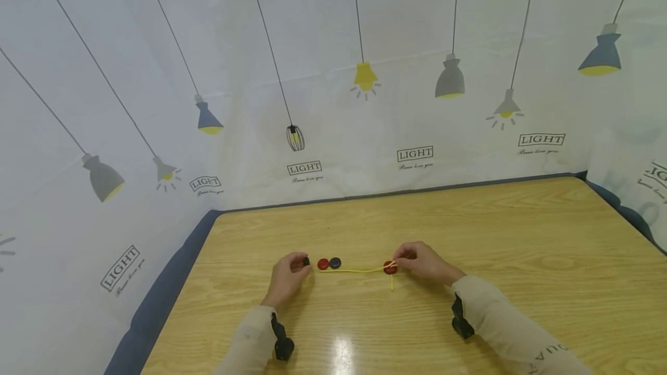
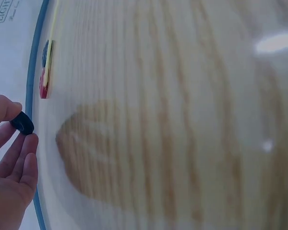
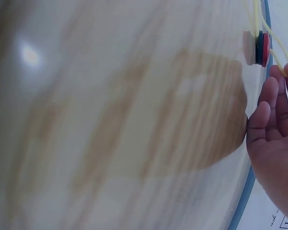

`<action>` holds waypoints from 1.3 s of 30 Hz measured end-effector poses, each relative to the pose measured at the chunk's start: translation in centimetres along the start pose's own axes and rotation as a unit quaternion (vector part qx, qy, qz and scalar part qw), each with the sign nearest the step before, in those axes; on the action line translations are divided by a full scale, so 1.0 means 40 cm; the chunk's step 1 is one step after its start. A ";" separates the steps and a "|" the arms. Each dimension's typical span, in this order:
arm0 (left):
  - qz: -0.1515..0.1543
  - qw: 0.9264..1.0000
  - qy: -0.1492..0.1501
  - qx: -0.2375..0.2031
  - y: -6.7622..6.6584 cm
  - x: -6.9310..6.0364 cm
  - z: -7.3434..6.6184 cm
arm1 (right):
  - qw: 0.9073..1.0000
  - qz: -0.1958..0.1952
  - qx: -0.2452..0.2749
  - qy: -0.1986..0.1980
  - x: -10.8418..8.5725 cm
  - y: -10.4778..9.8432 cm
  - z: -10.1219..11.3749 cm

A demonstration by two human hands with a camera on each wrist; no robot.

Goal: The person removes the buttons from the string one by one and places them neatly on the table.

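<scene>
My left hand [image 1: 286, 278] pinches a small black button [image 2: 22, 123] between thumb and fingers, a little above the table. To its right a red button [image 1: 323, 264] and a dark button [image 1: 335, 263] lie side by side. My right hand [image 1: 426, 264] pinches a yellow cord [image 1: 359, 271] with thumb and fingertips. Just left of those fingertips is another red button [image 1: 389, 267] with the cord at it. In the right wrist view, a dark button [image 3: 259, 48] stands flat against this red one. The cord runs left along the table, and a short end points toward me.
The wooden table [image 1: 521, 236] has a glossy top. Behind it and at both sides hangs a white cloth [image 1: 339, 114] printed with lamps. Each wrist wears a black strap with a camera, such as the left wrist camera [image 1: 283, 347].
</scene>
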State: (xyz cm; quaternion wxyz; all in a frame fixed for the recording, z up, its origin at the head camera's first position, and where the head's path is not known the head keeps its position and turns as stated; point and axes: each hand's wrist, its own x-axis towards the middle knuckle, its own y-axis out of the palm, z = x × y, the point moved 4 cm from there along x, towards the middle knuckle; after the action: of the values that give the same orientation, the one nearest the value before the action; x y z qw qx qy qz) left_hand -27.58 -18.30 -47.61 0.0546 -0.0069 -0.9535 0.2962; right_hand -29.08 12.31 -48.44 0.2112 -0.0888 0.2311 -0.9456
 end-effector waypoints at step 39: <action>-0.008 0.999 -0.032 0.020 0.027 0.028 0.032 | 1.000 0.007 0.008 0.006 0.003 0.001 -0.013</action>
State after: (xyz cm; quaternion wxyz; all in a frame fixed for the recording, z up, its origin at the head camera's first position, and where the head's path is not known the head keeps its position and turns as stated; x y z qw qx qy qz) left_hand -28.87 -18.08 -49.18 0.0269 0.0115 -0.9487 0.3147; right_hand -29.29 12.42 -48.91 0.2172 -0.0799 0.2252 -0.9464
